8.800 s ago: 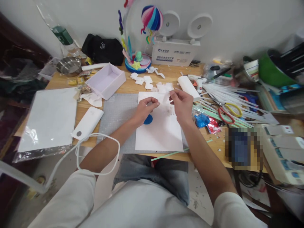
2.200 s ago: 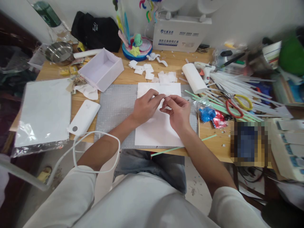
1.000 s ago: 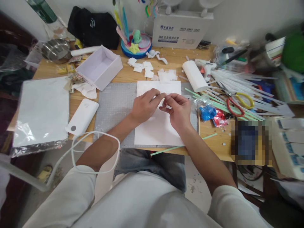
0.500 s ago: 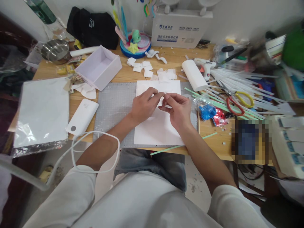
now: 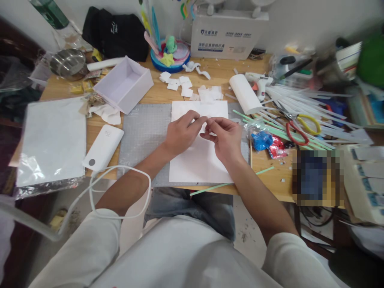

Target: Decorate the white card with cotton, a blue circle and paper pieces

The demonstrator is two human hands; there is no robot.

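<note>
Over a white sheet of paper my two hands meet, fingertips almost touching. My left hand is closed in a pinch, thumb against the fingers. Opposite it, my right hand pinches as well, its lower fingers curled. Something small and whitish seems to lie between the fingertips, but it is too small and covered to name. The paper rests on a grey cutting mat. Just beyond the hands lie thin white scraps and several small white paper squares.
Left of the mat are a white power bank with a cable, and a lilac open box. At right lie a white roll, a glue gun, scissors and many plastic strips. A green strip crosses the front edge.
Both hands keep the same pinch in the same place. Only the camera view has shifted very slightly.
</note>
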